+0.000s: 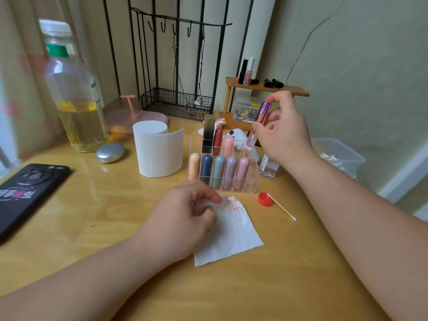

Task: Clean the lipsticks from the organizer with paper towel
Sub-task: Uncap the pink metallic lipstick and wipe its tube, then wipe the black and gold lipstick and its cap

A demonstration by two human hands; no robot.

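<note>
A clear acrylic organizer (251,181) stands mid-table with several capsule-shaped lipsticks (218,170) upright in its slots. My right hand (283,133) pinches a purple-to-pink lipstick tube (261,118) and holds it upright over the organizer's back right corner. My left hand (183,218) rests on the table just in front of the organizer and pinches the top edge of a white paper towel sheet (234,237) marked with red smears. A paper towel roll (158,150) stands left of the organizer.
A red cap (264,199) and a cotton swab (281,206) lie right of the towel sheet. A small clear bottle (268,166) stands beside the organizer. At left are an oil bottle (74,93), a silver compact (110,152) and a black phone (27,191). A wooden shelf (266,89) stands behind.
</note>
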